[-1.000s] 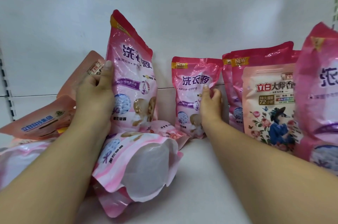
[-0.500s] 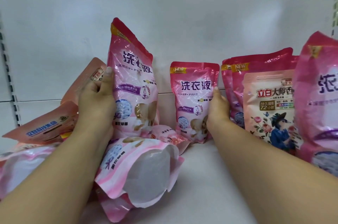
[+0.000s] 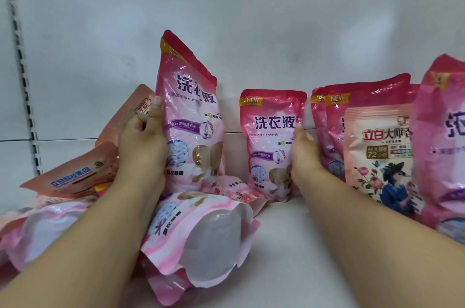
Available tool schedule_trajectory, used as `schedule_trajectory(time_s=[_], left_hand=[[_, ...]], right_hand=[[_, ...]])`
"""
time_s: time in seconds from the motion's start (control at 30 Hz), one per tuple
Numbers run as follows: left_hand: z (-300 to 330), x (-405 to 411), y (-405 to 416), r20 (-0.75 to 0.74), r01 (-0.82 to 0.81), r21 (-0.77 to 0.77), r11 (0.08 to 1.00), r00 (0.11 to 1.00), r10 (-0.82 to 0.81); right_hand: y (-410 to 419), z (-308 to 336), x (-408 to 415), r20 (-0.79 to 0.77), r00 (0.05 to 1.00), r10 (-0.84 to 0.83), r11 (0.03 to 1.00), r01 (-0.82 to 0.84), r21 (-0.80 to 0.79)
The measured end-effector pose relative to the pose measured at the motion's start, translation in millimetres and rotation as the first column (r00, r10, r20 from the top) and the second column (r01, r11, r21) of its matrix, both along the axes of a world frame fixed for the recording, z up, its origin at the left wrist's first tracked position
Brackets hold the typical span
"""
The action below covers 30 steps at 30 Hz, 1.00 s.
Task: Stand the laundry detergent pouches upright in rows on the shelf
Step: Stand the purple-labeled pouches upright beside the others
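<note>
Both bare forearms enter from the lower corners and reach forward, converging slightly. The left hand (image 3: pixel 142 149) is raised, back of the hand to the camera, thumb extended straight up along the front of a tall pouch (image 3: pixel 191 116) and fingers curled behind its left edge, clasped on it. The right hand (image 3: pixel 305 156) sits lower and further forward, back up, fingers together, thumb pointing up, pressed against the right edge of a smaller pouch (image 3: pixel 271 144). Whether its fingers wrap behind cannot be told.
</note>
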<state>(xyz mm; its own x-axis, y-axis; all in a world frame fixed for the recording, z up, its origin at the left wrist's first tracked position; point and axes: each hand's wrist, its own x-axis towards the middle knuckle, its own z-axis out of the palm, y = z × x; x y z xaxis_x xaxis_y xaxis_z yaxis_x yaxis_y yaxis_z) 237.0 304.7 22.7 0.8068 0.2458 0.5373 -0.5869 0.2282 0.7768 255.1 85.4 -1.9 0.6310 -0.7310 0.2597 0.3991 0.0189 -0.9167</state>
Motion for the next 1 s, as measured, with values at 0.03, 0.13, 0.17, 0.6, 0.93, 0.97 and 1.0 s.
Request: schedule_trajectory(time_s=[0.03,0.13,0.17,0.6,0.93,0.97,1.0], left_hand=[[-0.2,-0.3,0.4,0.007,-0.003,-0.012,1.0,1.0,0.003],[0.6,-4.0,0.7,0.024,-0.04,-0.059,0.997,0.999,0.042],[0.2,-4.4,1.0,0.027,-0.05,-0.059,0.997,0.998,0.052],[3.1,-14.5,-3.2,0.131,-0.024,0.249,0.968,0.991,-0.009],[-6.2,-21.0,-12.1,-0.104,0.178,0.888,0.425,0.976,-0.191],[-7.2,-23.0,-12.8,-0.152,0.209,0.922,0.326,0.97,-0.192],[-8.5,-25.4,-14.3,-0.186,0.229,0.947,0.223,0.963,-0.196]], right_hand=[[1.1,-0.7,-3.3,-0.051,0.997,-0.066,0.992,0.06,-0.115],[10.0,1.2,-15.2,-0.1,0.944,-0.313,0.889,0.255,-0.381],[17.2,6.0,-20.5,-0.063,0.934,-0.353,0.851,0.293,-0.435],[97.5,40.2,-47.8,0.134,0.872,0.471,0.876,-0.446,-0.183],[41.6,33.4,-51.3,0.125,0.99,0.067,0.95,-0.025,-0.311],[36.7,29.7,-48.7,0.114,0.993,0.016,0.967,0.014,-0.254],[32.8,26.8,-46.6,0.089,0.995,-0.038,0.976,0.057,-0.212]])
